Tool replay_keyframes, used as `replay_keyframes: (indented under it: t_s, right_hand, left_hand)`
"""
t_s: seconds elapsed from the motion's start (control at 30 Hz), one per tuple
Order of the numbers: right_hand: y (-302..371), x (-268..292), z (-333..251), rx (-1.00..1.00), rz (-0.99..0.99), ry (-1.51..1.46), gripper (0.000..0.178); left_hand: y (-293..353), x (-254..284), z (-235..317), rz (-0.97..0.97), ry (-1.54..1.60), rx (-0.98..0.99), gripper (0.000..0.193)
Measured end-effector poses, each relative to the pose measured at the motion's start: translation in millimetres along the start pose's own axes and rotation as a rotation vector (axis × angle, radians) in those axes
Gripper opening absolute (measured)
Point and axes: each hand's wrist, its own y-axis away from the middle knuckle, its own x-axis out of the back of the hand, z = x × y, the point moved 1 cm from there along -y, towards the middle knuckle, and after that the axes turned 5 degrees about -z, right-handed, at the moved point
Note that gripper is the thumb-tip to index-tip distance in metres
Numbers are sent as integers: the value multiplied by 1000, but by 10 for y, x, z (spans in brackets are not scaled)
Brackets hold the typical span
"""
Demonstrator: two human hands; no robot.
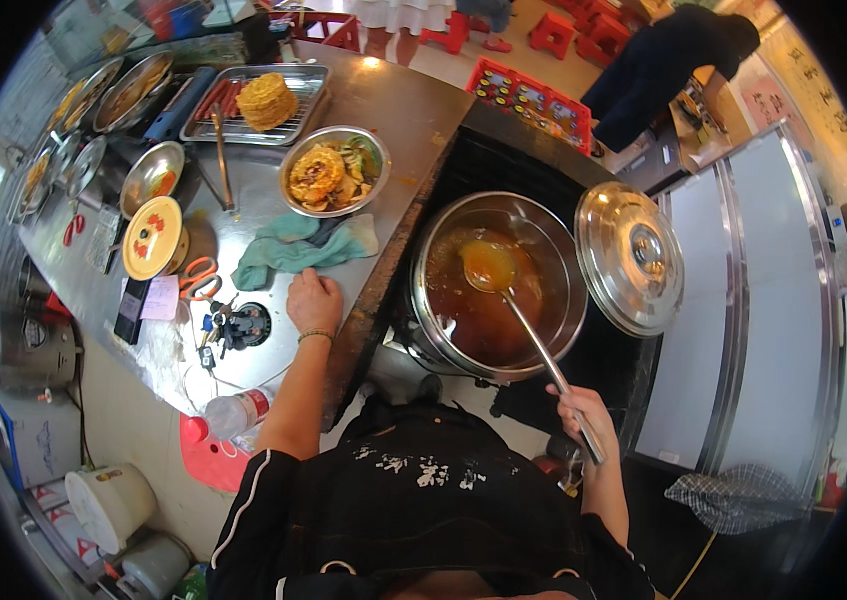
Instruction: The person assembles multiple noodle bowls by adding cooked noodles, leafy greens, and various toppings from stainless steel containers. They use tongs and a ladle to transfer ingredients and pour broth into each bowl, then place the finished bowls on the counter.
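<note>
My right hand [585,415] is wrapped round the long metal handle of a ladle [533,335]. The ladle's bowl, full of orange-brown liquid, sits at the surface of the reddish-brown broth [483,325] inside a deep steel pot [427,300]. Curled up, my left hand [314,303] rests on the steel counter [368,285], just below a crumpled green cloth [293,250]; I see nothing in it. Beyond the cloth stands a metal bowl [293,200] of food with a golden fried piece and greens. A glass-topped lid [631,258] lies right of the pot.
Left on the counter are orange-handled scissors [200,279], keys [211,335], a yellow-lidded pot [154,237] and a plastic bottle [233,412]. Farther back, a tray [308,90] holds stacked fried cakes and sausages. A red crate [533,105] and a bending person [668,65] are beyond the stove.
</note>
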Motion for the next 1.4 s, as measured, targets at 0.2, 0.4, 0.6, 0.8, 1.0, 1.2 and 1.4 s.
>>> replay_keyframes:
  t_s: [0.2,0.4,0.6,0.8,1.0,1.2,1.4]
  right_hand:
    - [382,-368,-265,92,-70,-7,34]
    - [346,-952,-507,194,-225,-62,38]
    - [-2,-1428,-738,212,-396,-67,38]
    - [-389,-1865,-1074,144,-427,150,35]
    - [-636,-2009,-1364,77,-419,272,31]
    - [-790,-2054,-1550,85,-331,429,32]
    - [-902,-2045,-1682,107,-303,467,32]
  left_hand:
    - [-6,57,-38,-29,28,21,16]
    - [5,-68,-166,-14,84,16,16]
    - [-47,-48,-183,-68,423,172,18]
    - [-550,-393,-456,-37,1001,442,19]
    - [-1149,-129,-197,-300,1423,764,20]
    - [-1436,-143,-264,-422,1556,813,13]
    - [-1605,-153,-348,-517,1563,722,5]
